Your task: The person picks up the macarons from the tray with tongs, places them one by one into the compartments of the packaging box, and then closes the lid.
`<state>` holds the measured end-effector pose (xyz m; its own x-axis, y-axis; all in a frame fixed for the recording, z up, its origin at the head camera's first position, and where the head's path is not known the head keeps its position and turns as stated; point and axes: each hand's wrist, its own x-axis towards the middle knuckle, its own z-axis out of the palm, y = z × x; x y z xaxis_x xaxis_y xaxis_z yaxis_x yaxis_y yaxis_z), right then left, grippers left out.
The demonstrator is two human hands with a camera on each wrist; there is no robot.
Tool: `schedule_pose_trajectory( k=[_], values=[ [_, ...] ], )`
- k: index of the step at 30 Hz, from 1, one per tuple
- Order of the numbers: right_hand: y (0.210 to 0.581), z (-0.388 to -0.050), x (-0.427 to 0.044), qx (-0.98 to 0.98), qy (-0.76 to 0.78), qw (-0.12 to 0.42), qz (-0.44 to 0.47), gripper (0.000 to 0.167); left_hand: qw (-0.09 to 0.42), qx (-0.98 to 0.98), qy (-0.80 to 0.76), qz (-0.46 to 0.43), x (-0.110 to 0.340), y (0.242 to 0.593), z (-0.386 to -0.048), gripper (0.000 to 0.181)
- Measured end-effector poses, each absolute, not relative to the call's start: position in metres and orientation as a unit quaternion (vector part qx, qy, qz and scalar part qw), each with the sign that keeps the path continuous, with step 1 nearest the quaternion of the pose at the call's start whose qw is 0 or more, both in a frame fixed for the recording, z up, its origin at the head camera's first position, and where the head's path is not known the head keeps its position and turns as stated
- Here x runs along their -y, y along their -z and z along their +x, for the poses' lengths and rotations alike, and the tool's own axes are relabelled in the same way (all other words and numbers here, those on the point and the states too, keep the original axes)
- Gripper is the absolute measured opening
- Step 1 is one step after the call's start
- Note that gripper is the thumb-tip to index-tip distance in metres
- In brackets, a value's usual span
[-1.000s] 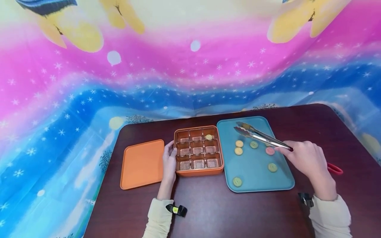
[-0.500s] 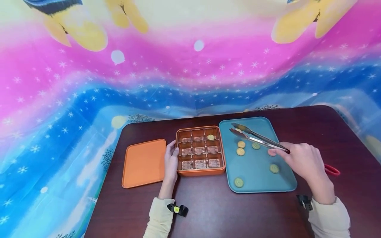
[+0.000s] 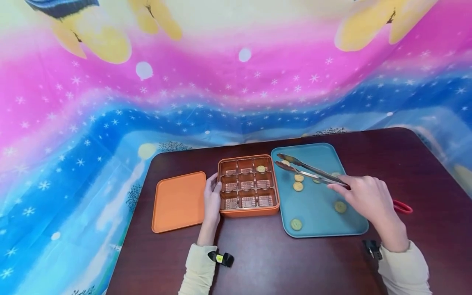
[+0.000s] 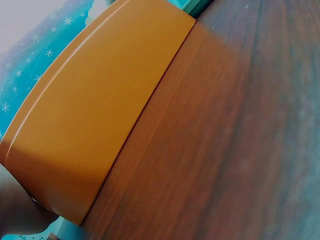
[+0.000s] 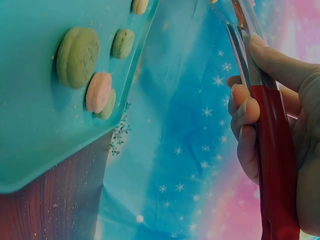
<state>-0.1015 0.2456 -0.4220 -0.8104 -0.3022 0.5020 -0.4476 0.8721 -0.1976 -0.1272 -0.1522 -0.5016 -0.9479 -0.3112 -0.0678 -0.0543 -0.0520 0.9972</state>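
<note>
At your far left, an orange lid point(image 3: 178, 201) lies flat on the dark brown table point(image 3: 265, 266), unmoved since the earlier frames. Next comes your left hand point(image 3: 212, 200), touching the left wall of the orange box point(image 3: 250, 213). Its fingers lie fairly straight along that wall, the thumb at the rim; hand and box keep their places. The box has nine compartments, three by three, and one yellow macaron point(image 3: 261, 169) sits in the far right compartment.

Just right of the box is the blue-green tray point(image 3: 324, 225). Above its far left corner are the tips of your metal tongs point(image 3: 324, 176), with a pale macaron point(image 3: 285, 163) between them. A second ago the tips were farther right over the tray; they have moved left, nearer the box, and the pale macaron has come along. Just below the tongs lie two yellow macarons point(image 3: 298, 187); a green macaron point(image 3: 296, 224) is near the close left corner, another point(image 3: 340, 207) toward the right. The pink macaron point(image 5: 99, 92), seen from the head a second ago, is now hidden there but shows from the right wrist.

Farthest right, your right hand point(image 3: 368, 203) has also shifted left, its fingers curled round the tongs' red handle point(image 5: 275, 155).
</note>
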Motion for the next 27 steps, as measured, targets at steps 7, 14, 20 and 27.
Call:
schedule_pose_trajectory(
  k=[7, 14, 20, 27],
  values=[
    [0.423, -0.099, -0.235, 0.935, -0.157, 0.229, 0.219, 0.070, 0.093, 0.678, 0.718, 0.129, 0.152, 0.502, -0.128, 0.040],
    [0.427, -0.099, -0.223, 0.935, -0.157, 0.212, 0.237, 0.082, 0.081, 0.680, 0.716, 0.137, 0.152, 0.494, -0.126, 0.042],
    [0.429, -0.099, -0.216, 0.934, -0.159, 0.207, 0.243, 0.073, 0.083, 0.683, 0.713, 0.136, 0.152, 0.497, -0.126, 0.041],
    [0.428, -0.099, -0.211, 0.938, -0.159, 0.190, 0.244, 0.072, 0.095, 0.677, 0.717, 0.133, 0.153, 0.502, -0.125, 0.040]
  ],
)
